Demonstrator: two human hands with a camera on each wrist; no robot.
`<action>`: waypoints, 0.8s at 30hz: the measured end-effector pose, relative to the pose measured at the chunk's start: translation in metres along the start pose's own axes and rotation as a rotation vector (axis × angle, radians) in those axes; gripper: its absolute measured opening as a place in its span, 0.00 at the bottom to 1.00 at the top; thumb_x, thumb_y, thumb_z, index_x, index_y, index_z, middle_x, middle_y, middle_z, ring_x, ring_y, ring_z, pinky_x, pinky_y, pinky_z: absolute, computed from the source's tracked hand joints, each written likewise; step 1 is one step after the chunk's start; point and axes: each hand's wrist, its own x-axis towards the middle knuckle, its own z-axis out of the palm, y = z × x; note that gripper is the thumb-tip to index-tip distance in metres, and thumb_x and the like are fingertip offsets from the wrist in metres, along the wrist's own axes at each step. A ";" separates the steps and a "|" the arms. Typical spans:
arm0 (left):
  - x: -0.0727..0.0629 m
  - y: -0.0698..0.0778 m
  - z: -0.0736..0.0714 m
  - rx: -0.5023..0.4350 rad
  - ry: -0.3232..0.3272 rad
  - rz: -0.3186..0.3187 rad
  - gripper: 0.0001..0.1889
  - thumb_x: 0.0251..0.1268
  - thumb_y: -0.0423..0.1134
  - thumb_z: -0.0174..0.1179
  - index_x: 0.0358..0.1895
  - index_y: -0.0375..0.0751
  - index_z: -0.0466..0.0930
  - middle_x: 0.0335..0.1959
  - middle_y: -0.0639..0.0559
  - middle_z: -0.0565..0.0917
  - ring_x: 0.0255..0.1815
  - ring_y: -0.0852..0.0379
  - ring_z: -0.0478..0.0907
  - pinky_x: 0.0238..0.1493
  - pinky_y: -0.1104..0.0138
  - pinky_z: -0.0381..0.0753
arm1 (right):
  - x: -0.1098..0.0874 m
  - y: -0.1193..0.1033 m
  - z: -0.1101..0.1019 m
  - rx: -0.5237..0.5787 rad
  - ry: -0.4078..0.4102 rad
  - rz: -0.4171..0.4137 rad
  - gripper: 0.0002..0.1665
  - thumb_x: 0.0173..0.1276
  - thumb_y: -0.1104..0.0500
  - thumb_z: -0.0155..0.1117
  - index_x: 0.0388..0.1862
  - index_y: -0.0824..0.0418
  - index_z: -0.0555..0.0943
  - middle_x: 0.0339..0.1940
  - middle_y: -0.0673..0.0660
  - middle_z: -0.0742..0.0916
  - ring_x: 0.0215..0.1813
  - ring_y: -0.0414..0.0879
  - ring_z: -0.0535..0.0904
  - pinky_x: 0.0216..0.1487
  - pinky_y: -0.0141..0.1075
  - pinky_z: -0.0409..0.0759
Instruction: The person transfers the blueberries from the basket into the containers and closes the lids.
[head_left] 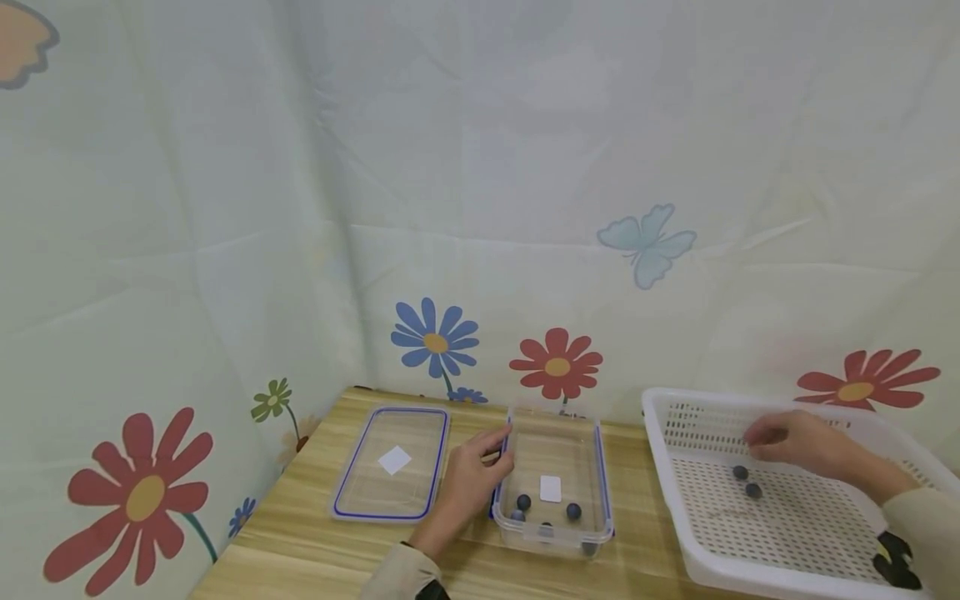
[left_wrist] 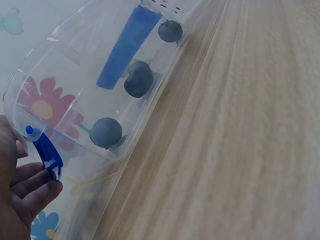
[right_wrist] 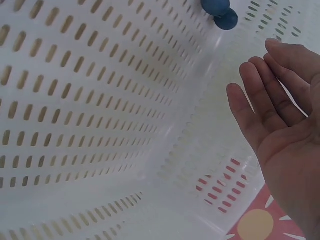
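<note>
A clear plastic food container [head_left: 551, 450] with a blue seal stands on the table, with several blueberries [head_left: 573, 511] and a white square inside. My left hand [head_left: 474, 473] holds its left side; in the left wrist view the fingers [left_wrist: 42, 195] curl at the blue latch [left_wrist: 47, 152]. To the right stands a white perforated basket [head_left: 675, 508] with two blueberries [head_left: 753, 491] on its floor. Above them, inside the basket, is my right hand [head_left: 806, 446]. Its fingers are loosely bent, and the right wrist view shows nothing in the palm, with the blueberries [right_wrist: 226, 19] apart from the fingertips.
A clear lid [head_left: 390, 487] with a blue seal and a white square lies on the wooden table [head_left: 300, 542], left of the container. Behind the table hangs a pale cloth [head_left: 480, 167] printed with flowers and a butterfly. The basket's raised rim surrounds the right hand.
</note>
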 end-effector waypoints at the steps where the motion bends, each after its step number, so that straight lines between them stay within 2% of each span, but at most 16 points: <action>1: 0.000 0.000 0.000 -0.001 0.000 -0.001 0.22 0.73 0.31 0.64 0.67 0.29 0.82 0.63 0.36 0.84 0.60 0.40 0.85 0.56 0.57 0.88 | 0.000 0.001 0.002 0.004 -0.011 0.004 0.13 0.68 0.61 0.76 0.48 0.66 0.88 0.42 0.54 0.90 0.44 0.50 0.84 0.42 0.40 0.85; 6: 0.000 0.000 0.000 -0.007 0.001 -0.011 0.21 0.73 0.31 0.64 0.67 0.30 0.82 0.64 0.37 0.84 0.60 0.41 0.85 0.56 0.58 0.87 | 0.002 0.004 0.008 0.016 -0.048 0.013 0.10 0.67 0.62 0.76 0.46 0.63 0.89 0.43 0.55 0.90 0.45 0.51 0.84 0.45 0.47 0.85; 9: 0.000 -0.001 0.000 -0.009 0.004 -0.010 0.21 0.74 0.32 0.64 0.67 0.31 0.82 0.64 0.37 0.83 0.60 0.41 0.85 0.56 0.58 0.87 | 0.003 0.005 0.010 0.024 -0.067 0.019 0.10 0.66 0.63 0.76 0.46 0.62 0.90 0.43 0.55 0.90 0.45 0.50 0.84 0.47 0.48 0.85; 18: 0.000 -0.001 0.000 -0.007 0.000 -0.012 0.21 0.74 0.32 0.63 0.67 0.32 0.82 0.65 0.36 0.83 0.61 0.41 0.85 0.56 0.58 0.87 | 0.004 0.008 0.014 0.063 -0.153 0.013 0.13 0.65 0.62 0.77 0.48 0.62 0.90 0.45 0.54 0.90 0.45 0.50 0.83 0.48 0.45 0.85; 24: 0.000 -0.001 0.000 -0.007 -0.002 -0.010 0.21 0.75 0.33 0.63 0.68 0.32 0.82 0.65 0.36 0.83 0.61 0.40 0.84 0.57 0.57 0.87 | 0.006 0.006 0.017 0.050 -0.162 0.011 0.10 0.67 0.63 0.76 0.47 0.62 0.91 0.44 0.53 0.90 0.44 0.48 0.82 0.43 0.36 0.84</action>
